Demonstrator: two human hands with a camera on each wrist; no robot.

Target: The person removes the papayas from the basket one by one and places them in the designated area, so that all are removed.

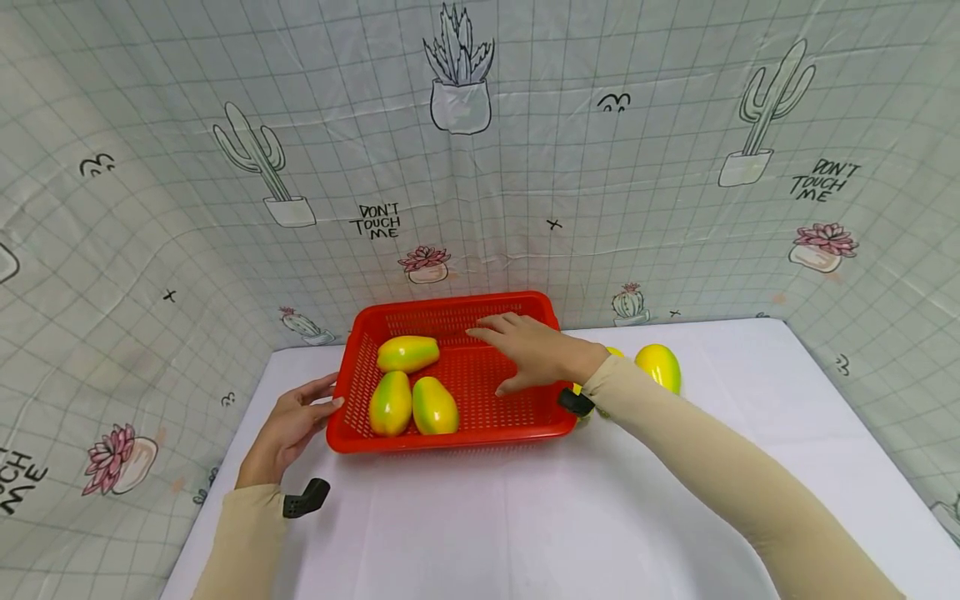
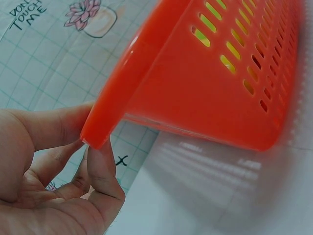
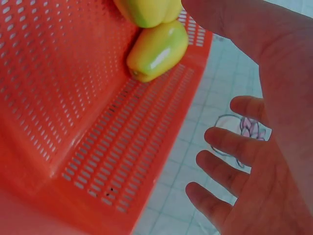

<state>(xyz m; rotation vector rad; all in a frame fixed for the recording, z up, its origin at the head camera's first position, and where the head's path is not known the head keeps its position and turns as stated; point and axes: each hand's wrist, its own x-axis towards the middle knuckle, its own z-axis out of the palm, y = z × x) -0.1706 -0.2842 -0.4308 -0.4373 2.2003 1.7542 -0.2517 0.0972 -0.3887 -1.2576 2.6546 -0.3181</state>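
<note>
A red perforated plastic basket (image 1: 480, 437) stands on the table at the centre of the head view. Inside, on its left side, lie three glossy yellow-green fruits shaped like papayas: one at the back (image 1: 408, 354), one front left (image 1: 389, 406) and one beside it (image 1: 435, 406). My left hand (image 1: 291, 427) pinches the basket's left rim between thumb and fingers, clearly seen in the left wrist view. Over the right half of the basket, my right hand (image 1: 536, 350) hovers with fingers spread and holds nothing; the right wrist view shows its palm side bare.
Right of the basket, a yellow-green fruit (image 1: 659, 367) lies on the white tablecloth (image 1: 465, 525). More yellow fruit (image 1: 615, 352) shows partly behind my right wrist. A grid-patterned cloth (image 1: 510, 192) with cactus drawings rises behind the table and along both sides.
</note>
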